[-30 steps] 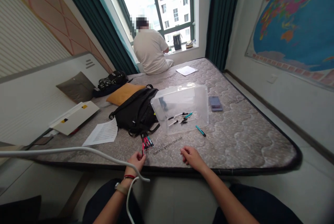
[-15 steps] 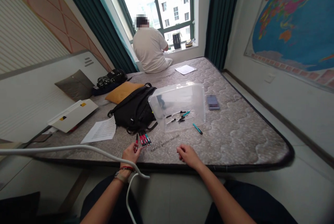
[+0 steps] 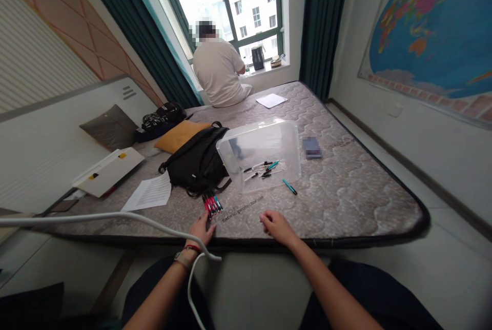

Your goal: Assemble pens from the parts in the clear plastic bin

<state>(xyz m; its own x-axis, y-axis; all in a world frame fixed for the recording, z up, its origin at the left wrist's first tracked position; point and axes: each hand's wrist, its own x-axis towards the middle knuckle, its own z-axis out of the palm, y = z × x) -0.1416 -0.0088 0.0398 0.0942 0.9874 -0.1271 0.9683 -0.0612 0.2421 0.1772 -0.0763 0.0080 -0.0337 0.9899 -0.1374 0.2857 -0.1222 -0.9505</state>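
Note:
My left hand (image 3: 202, 227) rests at the near edge of the mattress, thumb and fingers apart, its fingertips just below a row of red, black and teal pens (image 3: 212, 204). The pens lie side by side in front of the black backpack (image 3: 198, 163). Curled into a loose fist, my right hand (image 3: 274, 226) lies on the mattress with nothing visible in it. Ahead of it is a single teal pen (image 3: 289, 187). A clear plastic bin (image 3: 265, 138) lies on its side with several black, white and teal pens (image 3: 265, 168) inside.
A white cable (image 3: 154, 223) crosses in front of my left wrist. Paper sheets (image 3: 149, 194), a white box (image 3: 109, 171) and a yellow cushion (image 3: 180, 135) lie to the left. A blurred dark item (image 3: 312, 147) is right of the bin. Another person (image 3: 219, 71) sits by the window.
My left hand has let go of a red pen, which now lies at the left end of the row, and has shifted slightly right and back. The right hand stays put.

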